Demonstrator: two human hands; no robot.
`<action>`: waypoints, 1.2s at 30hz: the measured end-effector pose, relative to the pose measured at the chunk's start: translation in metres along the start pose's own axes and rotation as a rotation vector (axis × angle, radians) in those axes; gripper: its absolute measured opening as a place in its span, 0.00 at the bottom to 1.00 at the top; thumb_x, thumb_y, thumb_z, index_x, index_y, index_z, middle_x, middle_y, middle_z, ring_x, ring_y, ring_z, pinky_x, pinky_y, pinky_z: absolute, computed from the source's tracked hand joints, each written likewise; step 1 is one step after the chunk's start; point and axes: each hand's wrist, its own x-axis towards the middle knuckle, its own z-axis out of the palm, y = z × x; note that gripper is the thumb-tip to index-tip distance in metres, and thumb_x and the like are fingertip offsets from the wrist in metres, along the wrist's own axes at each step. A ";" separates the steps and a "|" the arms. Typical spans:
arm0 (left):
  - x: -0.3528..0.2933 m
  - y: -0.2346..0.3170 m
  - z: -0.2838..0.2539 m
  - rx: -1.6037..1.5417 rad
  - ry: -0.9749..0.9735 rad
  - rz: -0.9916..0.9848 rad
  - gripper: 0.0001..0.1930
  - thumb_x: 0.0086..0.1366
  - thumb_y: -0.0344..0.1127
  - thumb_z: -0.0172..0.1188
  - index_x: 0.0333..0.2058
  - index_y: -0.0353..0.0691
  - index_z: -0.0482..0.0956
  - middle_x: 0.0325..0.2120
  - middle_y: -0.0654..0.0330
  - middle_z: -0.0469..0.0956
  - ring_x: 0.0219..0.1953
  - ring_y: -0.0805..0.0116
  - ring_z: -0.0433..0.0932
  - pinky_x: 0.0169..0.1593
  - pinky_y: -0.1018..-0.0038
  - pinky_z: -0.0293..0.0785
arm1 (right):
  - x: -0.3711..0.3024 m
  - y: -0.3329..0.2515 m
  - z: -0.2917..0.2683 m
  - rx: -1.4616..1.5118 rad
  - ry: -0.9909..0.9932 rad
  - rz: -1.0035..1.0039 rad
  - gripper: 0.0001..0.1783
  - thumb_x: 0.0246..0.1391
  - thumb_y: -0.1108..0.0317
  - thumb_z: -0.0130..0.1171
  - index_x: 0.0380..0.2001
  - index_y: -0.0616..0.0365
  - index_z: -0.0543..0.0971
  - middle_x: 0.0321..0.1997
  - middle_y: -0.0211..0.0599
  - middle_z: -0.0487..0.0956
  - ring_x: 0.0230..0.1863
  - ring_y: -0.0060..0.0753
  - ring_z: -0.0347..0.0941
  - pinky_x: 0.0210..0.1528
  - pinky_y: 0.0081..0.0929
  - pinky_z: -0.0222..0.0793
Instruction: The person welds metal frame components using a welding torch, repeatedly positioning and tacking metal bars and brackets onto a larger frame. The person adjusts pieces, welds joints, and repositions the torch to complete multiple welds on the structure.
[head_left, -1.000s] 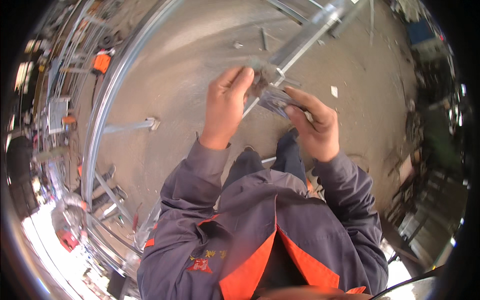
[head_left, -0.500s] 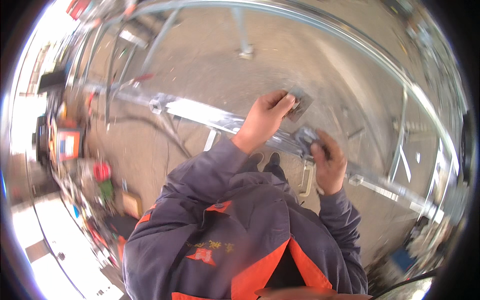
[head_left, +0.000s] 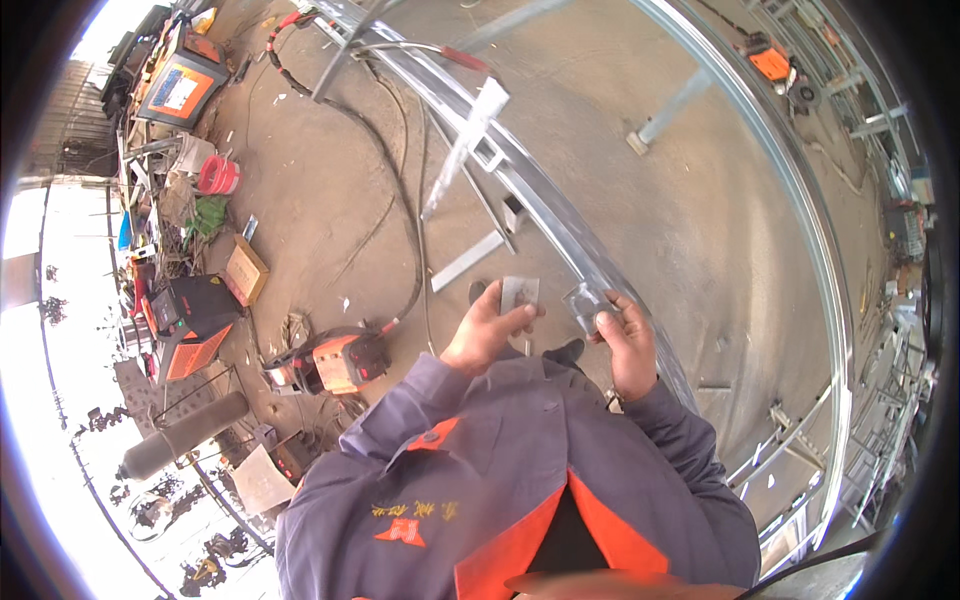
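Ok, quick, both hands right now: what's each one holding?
Left hand: closed on a small flat metal plate, pinched by thumb and fingers.
Right hand: closed on a second small metal piece, beside the long curved metal rail.

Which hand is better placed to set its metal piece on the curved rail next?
Probably the right hand: its small metal piece sits right beside the curved rail. The left hand holds its flat plate further from the rail.
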 end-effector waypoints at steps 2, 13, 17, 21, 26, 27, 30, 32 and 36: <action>0.002 0.016 -0.044 0.025 0.029 0.025 0.21 0.71 0.34 0.63 0.58 0.36 0.69 0.43 0.58 0.84 0.39 0.73 0.77 0.45 0.73 0.74 | 0.029 0.003 0.047 -0.030 0.021 0.052 0.27 0.69 0.63 0.58 0.65 0.68 0.69 0.46 0.34 0.81 0.41 0.24 0.76 0.46 0.26 0.74; -0.040 0.099 -0.235 -0.226 0.010 0.104 0.18 0.78 0.31 0.51 0.63 0.38 0.64 0.54 0.51 0.80 0.56 0.62 0.77 0.60 0.64 0.73 | 0.160 -0.005 0.251 0.057 -0.125 0.064 0.19 0.71 0.63 0.56 0.59 0.61 0.74 0.44 0.34 0.83 0.40 0.23 0.80 0.44 0.24 0.75; -0.041 0.112 -0.284 -0.213 0.053 0.177 0.18 0.78 0.32 0.50 0.63 0.39 0.65 0.53 0.50 0.80 0.55 0.63 0.78 0.60 0.66 0.72 | 0.215 -0.014 0.300 0.035 -0.093 0.050 0.17 0.70 0.66 0.57 0.58 0.59 0.75 0.43 0.34 0.83 0.37 0.23 0.81 0.41 0.22 0.76; -0.031 0.137 -0.332 -0.313 0.136 0.277 0.18 0.79 0.37 0.50 0.63 0.41 0.65 0.50 0.51 0.81 0.53 0.62 0.79 0.60 0.63 0.72 | 0.288 -0.020 0.357 0.094 -0.053 0.061 0.17 0.69 0.68 0.59 0.58 0.57 0.75 0.44 0.33 0.84 0.38 0.24 0.82 0.41 0.23 0.77; 0.020 0.214 -0.400 -0.361 0.280 0.135 0.20 0.81 0.49 0.46 0.62 0.44 0.67 0.48 0.52 0.81 0.48 0.57 0.81 0.51 0.62 0.77 | 0.378 -0.024 0.426 0.135 -0.046 0.094 0.16 0.71 0.66 0.57 0.59 0.53 0.75 0.45 0.29 0.83 0.42 0.23 0.81 0.46 0.25 0.76; 0.029 0.231 -0.413 -0.337 0.301 0.083 0.20 0.81 0.49 0.46 0.61 0.43 0.67 0.47 0.51 0.81 0.47 0.57 0.81 0.50 0.63 0.77 | 0.389 -0.024 0.435 0.150 -0.028 0.108 0.16 0.71 0.66 0.57 0.59 0.53 0.76 0.45 0.29 0.83 0.42 0.23 0.81 0.46 0.24 0.76; 0.064 0.280 -0.440 -0.290 0.261 0.176 0.21 0.81 0.52 0.44 0.59 0.41 0.68 0.47 0.50 0.82 0.42 0.58 0.82 0.46 0.67 0.77 | 0.422 -0.030 0.461 0.150 0.021 0.122 0.16 0.69 0.66 0.59 0.58 0.55 0.77 0.44 0.29 0.82 0.40 0.22 0.79 0.45 0.24 0.76; 0.079 0.309 -0.458 -0.264 0.217 0.188 0.22 0.81 0.52 0.44 0.58 0.40 0.69 0.46 0.49 0.82 0.40 0.58 0.82 0.46 0.67 0.75 | 0.443 -0.036 0.476 0.134 0.080 0.115 0.20 0.67 0.67 0.60 0.60 0.58 0.75 0.42 0.30 0.82 0.36 0.22 0.78 0.43 0.25 0.76; 0.116 0.364 -0.487 -0.245 0.121 0.186 0.26 0.81 0.53 0.44 0.63 0.37 0.67 0.47 0.47 0.82 0.41 0.58 0.81 0.44 0.67 0.73 | 0.494 -0.056 0.488 0.127 0.170 0.014 0.18 0.66 0.69 0.59 0.57 0.61 0.77 0.39 0.28 0.81 0.34 0.19 0.75 0.39 0.23 0.73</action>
